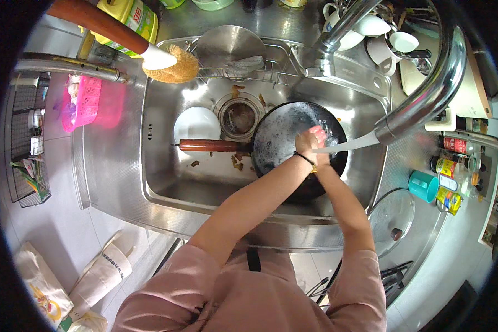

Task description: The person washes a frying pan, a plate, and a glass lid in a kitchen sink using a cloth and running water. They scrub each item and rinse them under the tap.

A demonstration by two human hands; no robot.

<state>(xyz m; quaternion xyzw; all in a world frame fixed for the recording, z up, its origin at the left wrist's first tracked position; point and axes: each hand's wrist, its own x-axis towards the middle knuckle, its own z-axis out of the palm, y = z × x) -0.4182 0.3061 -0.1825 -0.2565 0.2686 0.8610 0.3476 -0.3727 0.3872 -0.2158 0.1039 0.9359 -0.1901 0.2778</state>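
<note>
My left hand (304, 142) and my right hand (320, 137) are pressed together over a black wok (274, 133). A stream of water from the chrome faucet (423, 108) runs onto them. Their fingers overlap and blur, so whether anything is between them cannot be told. Foamy water lies in the wok, which sits in a stainless steel sink (166, 178). Its wooden handle (216, 145) points left, across the edge of a white bowl (197, 124). Beside the bowl is the drain strainer (238, 117), with brown food scraps (237, 162) around it.
A wooden-handled scrub brush (170, 64) hangs over the back left of the sink. Behind it stands a wire rack (274, 76) with a grey cloth (245, 65). To the right are a glass lid (392, 220), a teal mug (423, 186) and several bottles. A pink basket (87, 101) is at left.
</note>
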